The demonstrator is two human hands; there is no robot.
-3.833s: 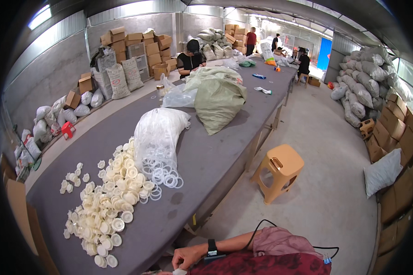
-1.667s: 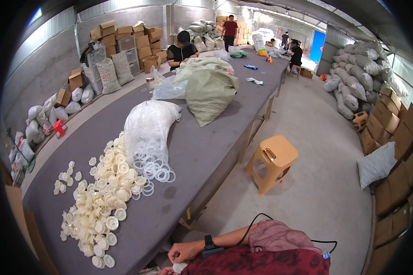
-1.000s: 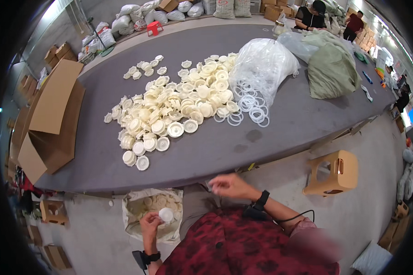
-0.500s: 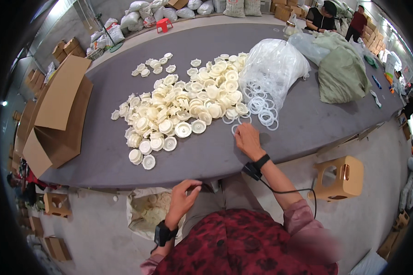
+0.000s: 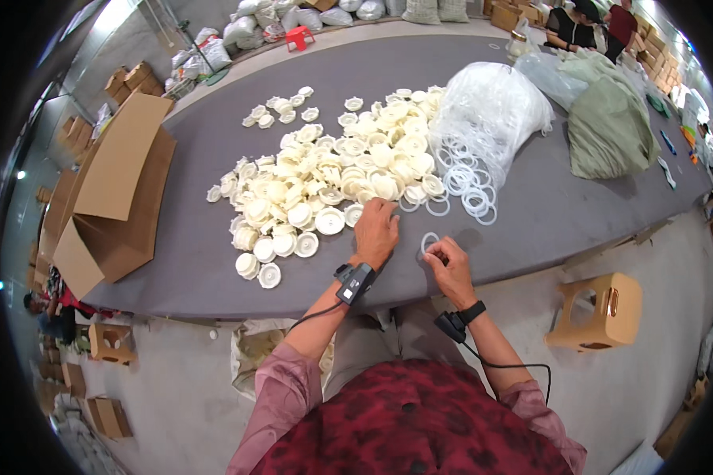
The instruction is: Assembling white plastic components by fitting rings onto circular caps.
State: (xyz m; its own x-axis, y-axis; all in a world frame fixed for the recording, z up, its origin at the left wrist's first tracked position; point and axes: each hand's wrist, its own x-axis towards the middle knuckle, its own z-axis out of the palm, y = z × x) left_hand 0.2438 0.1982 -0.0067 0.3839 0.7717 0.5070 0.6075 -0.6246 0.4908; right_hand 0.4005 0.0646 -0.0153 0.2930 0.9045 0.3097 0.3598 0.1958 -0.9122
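My right hand [image 5: 453,273] pinches a translucent white ring [image 5: 429,242] just above the near part of the table. At the lower right edge of a heap of cream plastic caps [image 5: 293,186], my left hand [image 5: 376,231] has its fingers curled down. Its fingertips are against the caps, and whatever they grip is hidden. More loose rings [image 5: 477,194] spill from a clear plastic bag [image 5: 495,111] to the right of the heap. A few caps [image 5: 266,120] lie apart behind it.
An open cardboard box [image 5: 123,182] stands at the table's left. A green cloth sack [image 5: 614,127] lies at the right. Below the near edge are a white sack [image 5: 245,360] on the floor and a tan stool [image 5: 602,313]. A co-worker [image 5: 574,28] sits at the far right.
My left hand has come up from the near table edge to the caps. My right hand has drawn back toward me, away from the loose rings, with one ring in its fingers.
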